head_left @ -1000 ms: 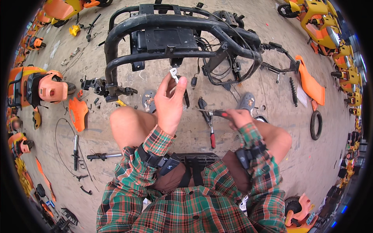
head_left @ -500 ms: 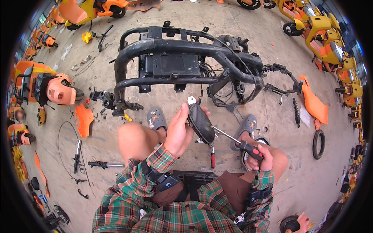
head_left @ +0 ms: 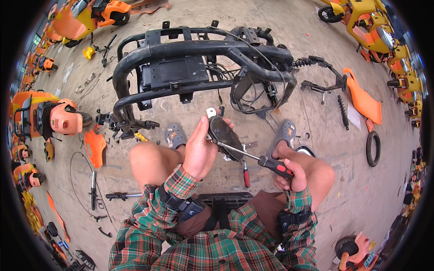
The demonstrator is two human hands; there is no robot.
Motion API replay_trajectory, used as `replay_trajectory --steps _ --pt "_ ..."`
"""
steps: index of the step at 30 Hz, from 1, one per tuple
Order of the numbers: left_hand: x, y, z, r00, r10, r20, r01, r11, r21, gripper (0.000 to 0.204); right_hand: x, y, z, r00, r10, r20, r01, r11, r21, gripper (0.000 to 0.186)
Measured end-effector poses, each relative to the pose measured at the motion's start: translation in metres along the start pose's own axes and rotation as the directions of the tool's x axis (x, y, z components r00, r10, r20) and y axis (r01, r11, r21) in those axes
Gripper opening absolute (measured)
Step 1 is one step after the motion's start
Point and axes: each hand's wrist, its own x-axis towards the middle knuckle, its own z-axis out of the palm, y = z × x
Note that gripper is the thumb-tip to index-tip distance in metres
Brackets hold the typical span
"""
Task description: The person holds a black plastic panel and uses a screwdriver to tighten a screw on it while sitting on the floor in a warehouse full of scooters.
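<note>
My left hand (head_left: pixel 203 151) grips an oval black part (head_left: pixel 225 133) with a small white bracket (head_left: pixel 210 111) at its top. My right hand (head_left: pixel 291 177) is closed round the red-and-black handle of a screwdriver (head_left: pixel 275 165); its metal shaft crosses to the lower left of the black part, and its tip is at that part. A red-handled tool (head_left: pixel 246 177) lies on the floor beneath, between my feet. The black scooter frame (head_left: pixel 168 49) rests just beyond my hands.
Orange body panels lie left (head_left: pixel 94 148) and right (head_left: pixel 364 101), with a tyre (head_left: pixel 373 148), a shock absorber (head_left: pixel 343 113) and metal rods (head_left: pixel 93 189) on the concrete floor (head_left: pixel 226 13). Yellow-and-orange scooters (head_left: pixel 370 25) line both sides. A black mechanism (head_left: pixel 126 125) sits left of my feet.
The black part has come into full view, turned in my left hand. The screwdriver has swung up, and its tip has moved leftward along the part. The head view has also shifted.
</note>
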Motion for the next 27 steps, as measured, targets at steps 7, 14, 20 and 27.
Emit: replay_trajectory --steps 7,14,20,27 --pt "-0.002 0.0 -0.001 0.998 -0.004 0.061 0.011 0.994 -0.11 0.048 0.003 0.003 0.004 0.992 0.123 0.037 -0.126 0.989 0.083 0.042" --pt "0.002 -0.003 -0.001 0.995 0.089 0.048 -0.074 0.965 -0.253 0.044 0.004 0.012 0.007 0.885 0.263 0.385 -0.416 0.82 0.395 0.055" --pt "0.007 0.0 0.005 0.975 0.223 -0.011 -0.222 0.963 -0.152 0.037 0.012 0.034 0.014 0.809 0.311 0.498 -0.554 0.684 0.473 0.055" --pt "0.003 0.004 0.008 0.972 0.234 -0.013 -0.234 0.964 -0.125 0.035 0.016 0.04 0.019 0.804 0.37 0.465 -0.575 0.682 0.451 0.053"
